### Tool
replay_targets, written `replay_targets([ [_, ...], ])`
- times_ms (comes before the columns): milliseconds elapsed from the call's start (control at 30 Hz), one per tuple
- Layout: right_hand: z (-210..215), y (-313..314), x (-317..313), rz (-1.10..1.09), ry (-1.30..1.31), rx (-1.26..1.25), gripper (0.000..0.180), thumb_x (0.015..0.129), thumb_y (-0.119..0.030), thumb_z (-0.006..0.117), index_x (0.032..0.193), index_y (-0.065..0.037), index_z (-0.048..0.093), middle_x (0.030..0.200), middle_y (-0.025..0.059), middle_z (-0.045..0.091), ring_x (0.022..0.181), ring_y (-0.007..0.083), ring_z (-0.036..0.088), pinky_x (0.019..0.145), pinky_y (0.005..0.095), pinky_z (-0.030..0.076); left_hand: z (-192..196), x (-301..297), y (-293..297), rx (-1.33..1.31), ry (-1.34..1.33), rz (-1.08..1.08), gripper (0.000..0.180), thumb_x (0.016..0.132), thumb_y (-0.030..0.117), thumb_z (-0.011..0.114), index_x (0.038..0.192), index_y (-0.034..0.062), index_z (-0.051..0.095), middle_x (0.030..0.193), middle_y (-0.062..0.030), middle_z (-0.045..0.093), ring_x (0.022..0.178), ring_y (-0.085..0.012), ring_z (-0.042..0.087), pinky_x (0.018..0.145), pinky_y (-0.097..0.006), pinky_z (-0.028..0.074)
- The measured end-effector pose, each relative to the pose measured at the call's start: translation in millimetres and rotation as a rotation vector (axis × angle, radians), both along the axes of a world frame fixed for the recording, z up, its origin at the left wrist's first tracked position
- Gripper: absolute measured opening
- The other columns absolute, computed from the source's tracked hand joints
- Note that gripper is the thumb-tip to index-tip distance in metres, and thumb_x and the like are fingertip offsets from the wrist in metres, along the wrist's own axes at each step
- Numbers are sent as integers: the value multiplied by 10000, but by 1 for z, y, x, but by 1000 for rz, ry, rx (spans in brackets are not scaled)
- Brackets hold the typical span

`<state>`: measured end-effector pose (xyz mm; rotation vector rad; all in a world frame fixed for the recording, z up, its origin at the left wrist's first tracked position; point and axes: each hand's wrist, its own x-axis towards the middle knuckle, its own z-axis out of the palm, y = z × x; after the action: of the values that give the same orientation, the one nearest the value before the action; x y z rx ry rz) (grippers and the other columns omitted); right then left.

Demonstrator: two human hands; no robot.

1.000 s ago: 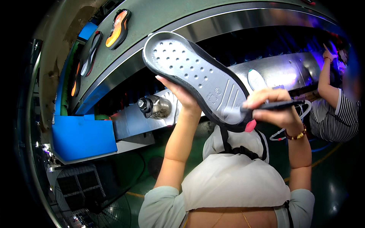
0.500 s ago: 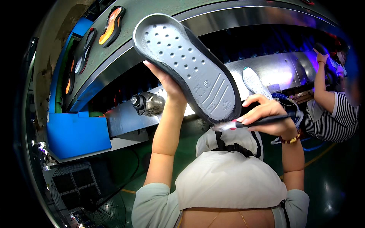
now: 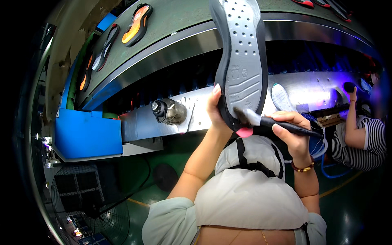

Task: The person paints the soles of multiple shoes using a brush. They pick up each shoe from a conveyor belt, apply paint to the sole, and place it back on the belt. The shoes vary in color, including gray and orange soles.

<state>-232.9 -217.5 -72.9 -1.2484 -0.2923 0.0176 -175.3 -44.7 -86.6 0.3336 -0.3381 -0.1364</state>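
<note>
My left hand (image 3: 216, 107) is closed around the near end of a shoe sole (image 3: 247, 77) and holds it up lengthwise. The sole has a grey inner face with small dimples and slanted ridges, a black rim, and a pink patch at its near end. Its far end runs out of the picture at the top. In my right hand (image 3: 295, 132) is a brush (image 3: 292, 126) with a dark handle and a pale band, pinched between thumb and fingers. The dark bristle tips meet the near end of the sole, next to the rim.
A green conveyor belt (image 3: 183, 16) carries an orange-and-black sole (image 3: 136, 25) and several others. Below it, a metal shelf (image 3: 202, 108) bears a clear bottle (image 3: 173, 112) and a white sole-shaped piece (image 3: 281, 98). A blue box (image 3: 87, 134), a fan (image 3: 90, 192) and another person (image 3: 355, 141) flank me.
The sole has swung from a leftward slant to nearly straight and moved right and farther away. My left hand now grips its near end. The brush has shifted up onto the inner face.
</note>
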Motion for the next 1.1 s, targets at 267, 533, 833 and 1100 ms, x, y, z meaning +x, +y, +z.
replay_targets([
  [267, 15, -11, 24, 10, -287, -225, 183, 672, 62, 620, 852, 37, 600, 852, 147, 620, 825, 204, 595, 749, 291, 459, 8, 9, 7, 123, 94, 113, 284, 759, 223, 451, 931, 5, 511, 924, -120, 572, 847, -212, 550, 786, -329, 427],
  [533, 26, -8, 31, 240, -280, -333, 143, 693, 20, 625, 835, 14, 607, 845, 118, 623, 794, 178, 594, 718, 265, 456, 15, 21, 17, 103, 115, 37, 270, 764, 221, 467, 933, 19, 525, 912, -113, 583, 817, -213, 564, 754, -322, 450],
  [833, 36, -16, 47, 386, -461, -461, 200, 632, 51, 657, 821, -2, 618, 849, 122, 635, 816, 220, 614, 711, 286, 481, 38, 19, 20, 418, 491, -382, 334, 771, 232, 494, 1001, -3, 552, 939, -143, 599, 811, -236, 590, 771, -335, 464],
  [1100, 34, -27, 54, 624, -464, -577, 187, 655, 26, 649, 836, -2, 611, 870, 142, 629, 832, 248, 616, 734, 309, 490, 43, 8, 27, 628, 658, -613, 368, 732, 196, 589, 1025, -20, 529, 919, -132, 592, 805, -193, 585, 722, -289, 484],
])
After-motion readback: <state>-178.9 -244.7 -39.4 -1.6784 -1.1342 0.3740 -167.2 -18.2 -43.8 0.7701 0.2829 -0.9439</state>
